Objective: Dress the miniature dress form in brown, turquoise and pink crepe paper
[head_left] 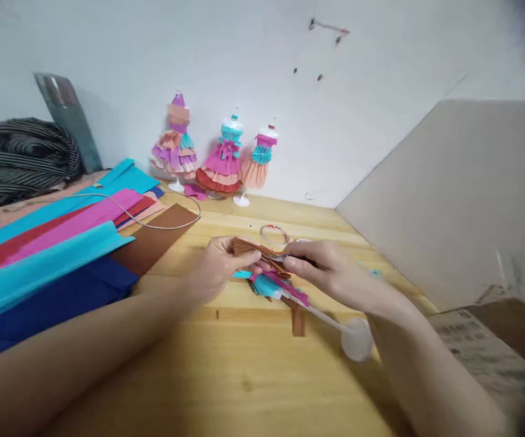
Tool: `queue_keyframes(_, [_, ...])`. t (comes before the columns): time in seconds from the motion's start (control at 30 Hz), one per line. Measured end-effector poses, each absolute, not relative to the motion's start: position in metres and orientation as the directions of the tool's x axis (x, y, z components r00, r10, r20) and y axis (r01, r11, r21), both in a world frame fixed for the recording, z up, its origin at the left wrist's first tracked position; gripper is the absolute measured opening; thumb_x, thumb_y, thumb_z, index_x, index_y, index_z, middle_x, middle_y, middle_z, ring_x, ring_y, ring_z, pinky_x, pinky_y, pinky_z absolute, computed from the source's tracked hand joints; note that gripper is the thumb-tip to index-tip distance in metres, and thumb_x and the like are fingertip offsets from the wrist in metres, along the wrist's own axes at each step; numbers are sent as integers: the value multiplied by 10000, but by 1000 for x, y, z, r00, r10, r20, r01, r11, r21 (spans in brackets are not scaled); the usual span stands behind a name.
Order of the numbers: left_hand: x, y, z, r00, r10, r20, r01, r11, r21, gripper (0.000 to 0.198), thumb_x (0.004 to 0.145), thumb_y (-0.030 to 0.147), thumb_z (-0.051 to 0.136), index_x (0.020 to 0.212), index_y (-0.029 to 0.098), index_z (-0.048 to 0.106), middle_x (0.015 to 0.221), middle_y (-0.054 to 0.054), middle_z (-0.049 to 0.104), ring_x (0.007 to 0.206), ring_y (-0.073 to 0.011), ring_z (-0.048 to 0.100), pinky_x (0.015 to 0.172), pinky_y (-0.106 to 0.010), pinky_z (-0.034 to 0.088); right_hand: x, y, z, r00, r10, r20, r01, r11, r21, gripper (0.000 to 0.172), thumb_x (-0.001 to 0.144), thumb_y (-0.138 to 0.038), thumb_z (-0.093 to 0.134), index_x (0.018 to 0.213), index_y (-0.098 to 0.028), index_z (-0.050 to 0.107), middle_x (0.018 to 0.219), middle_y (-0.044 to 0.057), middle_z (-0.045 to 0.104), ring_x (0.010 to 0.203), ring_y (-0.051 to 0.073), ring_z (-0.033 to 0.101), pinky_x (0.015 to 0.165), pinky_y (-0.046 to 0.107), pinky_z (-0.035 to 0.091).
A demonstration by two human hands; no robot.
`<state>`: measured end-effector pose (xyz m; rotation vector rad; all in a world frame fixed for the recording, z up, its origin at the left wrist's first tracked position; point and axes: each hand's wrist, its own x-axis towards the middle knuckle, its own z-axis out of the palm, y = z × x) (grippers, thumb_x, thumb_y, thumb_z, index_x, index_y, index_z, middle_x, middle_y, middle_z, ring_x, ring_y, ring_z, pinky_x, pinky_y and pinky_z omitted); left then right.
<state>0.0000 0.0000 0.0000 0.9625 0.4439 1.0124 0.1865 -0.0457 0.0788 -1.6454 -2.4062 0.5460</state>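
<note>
My left hand (219,264) and my right hand (330,270) meet over the wooden table (244,376). Both pinch a pleated brown crepe-paper strip (254,250) that runs between their fingertips. Just below the strip lies a small white mannequin stand (335,325) on its side, with teal and pink paper ruffles (271,286) wrapped on it and its round base toward me. A loose brown paper scrap (297,318) hangs beside it.
Sheets of teal, pink, red, blue and brown crepe paper (62,243) are stacked at the left. Three dressed mannequins (219,158) stand at the wall. A tape roll (274,233) lies behind my hands. Cardboard (462,200) leans at the right; striped cloth (20,155) sits far left.
</note>
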Motion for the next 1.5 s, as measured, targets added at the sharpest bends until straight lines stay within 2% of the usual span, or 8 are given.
queue_keyframes(0.13, [0, 0, -2, 492, 864, 105, -509, 187, 840, 321, 553, 352, 883, 750, 128, 763, 682, -57, 744, 594, -133, 664, 575, -227, 530, 184, -44, 80, -374, 926, -54, 856, 323, -403, 395, 922, -457, 353, 790, -175, 595, 718, 48, 606, 656, 174, 522, 603, 285, 357])
queue_keyframes(0.27, [-1, 0, -4, 497, 860, 114, -499, 176, 849, 317, 578, 357, 872, 758, 124, 753, 685, -58, 742, 610, -140, 670, 584, -236, 531, 184, -45, 81, -376, 925, -54, 847, 319, -424, 390, 925, -457, 360, 792, -179, 598, 727, 45, 608, 657, 173, 524, 602, 283, 365])
queue_keyframes(0.53, [1, 2, -6, 487, 867, 103, -492, 176, 852, 318, 571, 350, 876, 745, 123, 737, 674, -47, 736, 601, -139, 671, 591, -243, 540, 183, -43, 79, -376, 925, -47, 835, 316, -451, 380, 924, -455, 354, 712, -190, 525, 660, 8, 509, 615, 147, 453, 582, 274, 334])
queue_keyframes(0.83, [0, -2, -2, 491, 867, 83, -488, 195, 850, 330, 548, 358, 884, 731, 121, 746, 650, -47, 732, 584, -134, 666, 592, -243, 540, 181, -41, 75, -381, 924, -32, 825, 324, -464, 377, 909, -453, 352, 694, -185, 506, 652, 9, 489, 608, 143, 433, 585, 281, 311])
queue_keyframes(1.13, [-1, 0, -4, 511, 855, 89, -480, 198, 855, 345, 571, 371, 873, 757, 110, 746, 637, -51, 723, 570, -134, 652, 594, -251, 526, 180, -39, 74, -369, 926, -81, 790, 267, -552, 416, 899, -521, 329, 651, -201, 426, 654, -10, 393, 615, 142, 389, 592, 285, 313])
queue_keyframes(1.27, [-1, 2, -5, 509, 854, 109, -484, 179, 857, 330, 583, 375, 868, 744, 118, 738, 651, -50, 726, 589, -142, 661, 588, -251, 522, 182, -40, 75, -387, 917, -97, 792, 277, -545, 411, 913, -514, 345, 684, -195, 468, 666, -6, 437, 628, 145, 414, 602, 284, 324])
queue_keyframes(1.5, [0, 0, -5, 525, 848, 75, -430, 188, 883, 358, 551, 385, 876, 737, 113, 737, 644, -52, 727, 578, -137, 660, 599, -252, 534, 179, -43, 75, -364, 931, -28, 835, 313, -452, 395, 931, -451, 351, 754, -178, 575, 657, 19, 542, 611, 148, 465, 584, 271, 328])
